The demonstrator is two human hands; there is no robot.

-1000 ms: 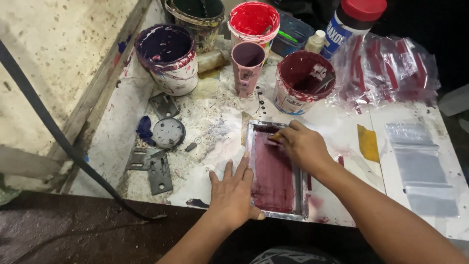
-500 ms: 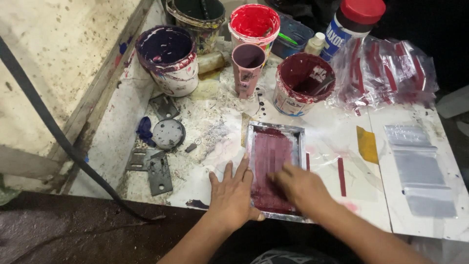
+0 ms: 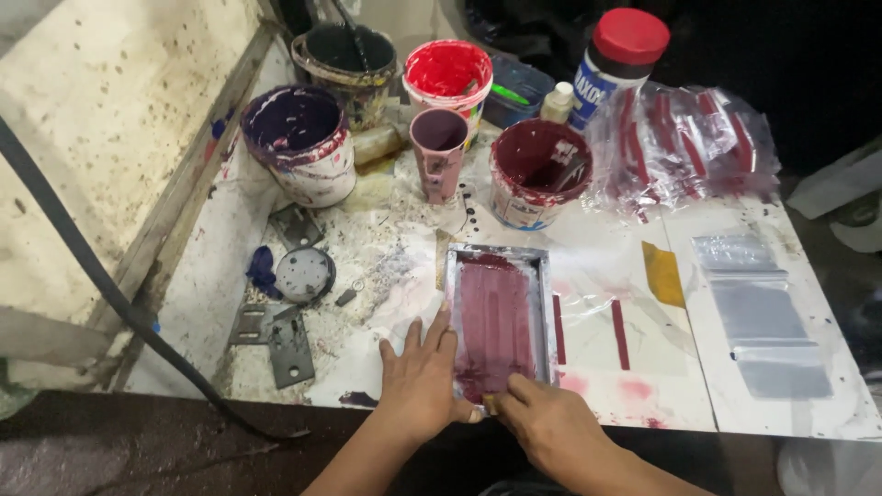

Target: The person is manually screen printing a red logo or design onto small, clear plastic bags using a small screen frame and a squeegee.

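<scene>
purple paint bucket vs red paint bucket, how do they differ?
The purple paint bucket stands left, nearer the table edge, its inside coated dark purple. The red paint bucket stands farther back, bright red inside. The purple one looks wider. Both are open, upright, whitish outside and paint-smeared.

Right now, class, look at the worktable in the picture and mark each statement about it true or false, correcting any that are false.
1. The left hand lies flat on the table beside the small printing frame. True.
2. The ink spread over the frame is bright blue. False: it is dark maroon.
3. The right hand is at the near end of the frame. True.
4. The pink cup lies tipped on its side. False: it stands upright among the paint tubs.
5. The tub of red paint stands farther from the person than the frame. True.
6. The bottle with the red cap lies between the two hands. False: it stands at the far edge of the table.
</scene>
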